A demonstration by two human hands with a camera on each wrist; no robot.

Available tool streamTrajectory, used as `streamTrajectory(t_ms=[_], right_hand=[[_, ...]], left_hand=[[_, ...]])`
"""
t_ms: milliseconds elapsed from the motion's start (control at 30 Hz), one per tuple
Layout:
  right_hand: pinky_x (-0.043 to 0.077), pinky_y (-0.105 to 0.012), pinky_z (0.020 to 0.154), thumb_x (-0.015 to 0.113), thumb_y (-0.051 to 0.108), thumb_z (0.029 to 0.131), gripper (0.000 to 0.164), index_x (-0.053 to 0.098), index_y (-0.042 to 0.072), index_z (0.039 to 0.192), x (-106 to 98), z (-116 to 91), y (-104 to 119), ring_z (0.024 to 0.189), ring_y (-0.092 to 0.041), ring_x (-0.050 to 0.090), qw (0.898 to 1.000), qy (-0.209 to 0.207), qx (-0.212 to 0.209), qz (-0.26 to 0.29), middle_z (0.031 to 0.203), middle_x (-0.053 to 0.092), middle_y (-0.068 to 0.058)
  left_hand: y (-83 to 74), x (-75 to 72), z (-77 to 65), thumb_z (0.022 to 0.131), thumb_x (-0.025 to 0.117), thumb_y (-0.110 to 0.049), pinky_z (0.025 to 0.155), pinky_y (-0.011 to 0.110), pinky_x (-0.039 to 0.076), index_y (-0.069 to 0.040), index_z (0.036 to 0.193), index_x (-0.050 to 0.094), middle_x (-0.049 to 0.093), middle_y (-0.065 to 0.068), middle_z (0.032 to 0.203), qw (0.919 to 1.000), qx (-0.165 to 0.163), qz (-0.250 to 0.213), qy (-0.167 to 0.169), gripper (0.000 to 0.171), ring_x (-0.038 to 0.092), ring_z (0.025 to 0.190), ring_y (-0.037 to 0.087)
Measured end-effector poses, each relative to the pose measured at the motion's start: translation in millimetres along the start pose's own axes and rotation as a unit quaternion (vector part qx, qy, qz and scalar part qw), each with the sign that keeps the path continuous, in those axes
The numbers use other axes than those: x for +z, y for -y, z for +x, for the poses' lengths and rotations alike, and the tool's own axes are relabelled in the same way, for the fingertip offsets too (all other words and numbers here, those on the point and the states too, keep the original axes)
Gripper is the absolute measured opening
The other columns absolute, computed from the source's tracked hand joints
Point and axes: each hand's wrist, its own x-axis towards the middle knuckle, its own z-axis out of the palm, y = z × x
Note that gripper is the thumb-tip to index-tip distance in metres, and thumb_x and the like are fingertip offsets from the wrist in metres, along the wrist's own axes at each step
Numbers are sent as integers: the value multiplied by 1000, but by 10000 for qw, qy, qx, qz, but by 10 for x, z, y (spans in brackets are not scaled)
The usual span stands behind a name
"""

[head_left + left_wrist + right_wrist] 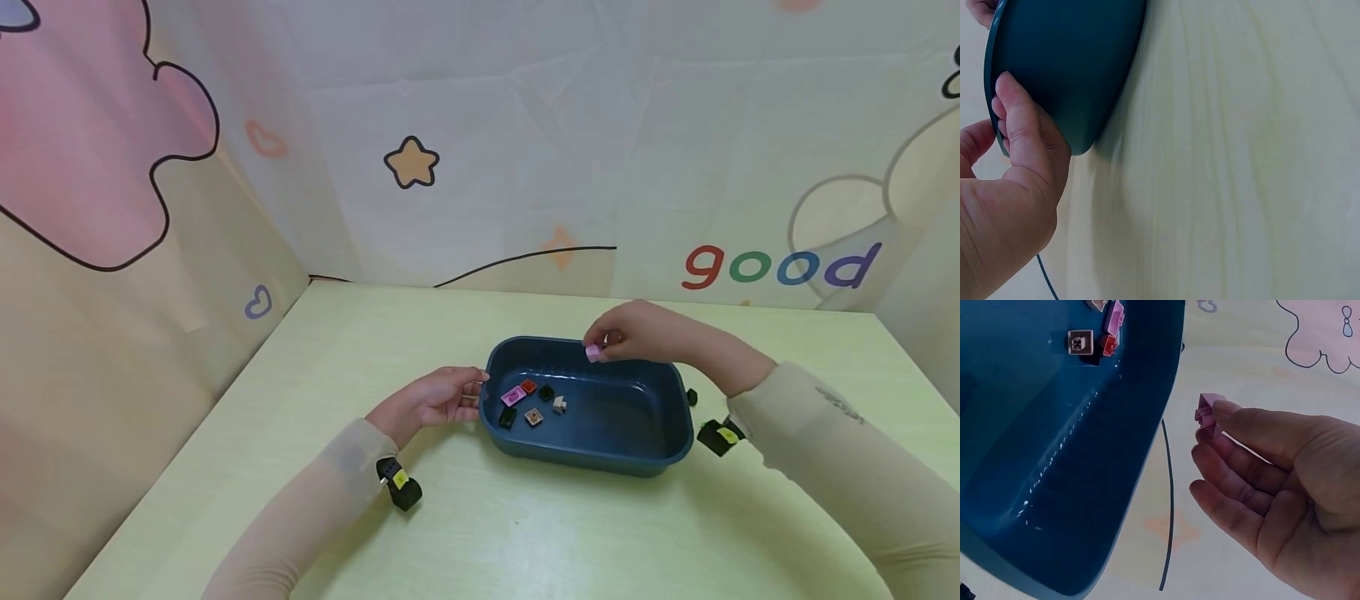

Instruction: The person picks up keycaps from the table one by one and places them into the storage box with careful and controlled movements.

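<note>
A dark blue plastic basin stands on the table with several small toy bricks at its left end. My left hand holds the basin's left rim; in the left wrist view, the thumb lies on one side of the rim and the fingers lie along the outer wall. Over the far rim, my right hand pinches a small pink brick between thumb and fingertips. Inside the basin lie a pink brick, a red one, a tan square one, a cream one and dark ones.
A small black object is on the table just beyond the basin's right end. The pale wood-patterned table meets a printed cloth backdrop behind the basin. Black cameras are strapped to both wrists.
</note>
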Motion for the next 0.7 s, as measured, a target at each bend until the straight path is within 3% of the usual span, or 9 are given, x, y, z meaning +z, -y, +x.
streamTrajectory(t_ms=[600,700], right_hand=[[61,-36,85,71,9,94,20,75,0,112,127,287,71,83,-15,61,9988,366,-315,33,95,75,-6],[61,-35,86,71,9,95,21,74,0,114,154,324,85,84,-15,61,9986,477,-205,95,97,75,-8]], left_hand=[[-8,-8,-5,107,47,-18,59,17,60,-8,101,58,63,-4,75,10000,17,18,76,16,63,63,6],[1,-5,-6,107,47,-18,59,17,60,-8,101,58,63,-3,75,10000,48,23,79,17,63,63,6]])
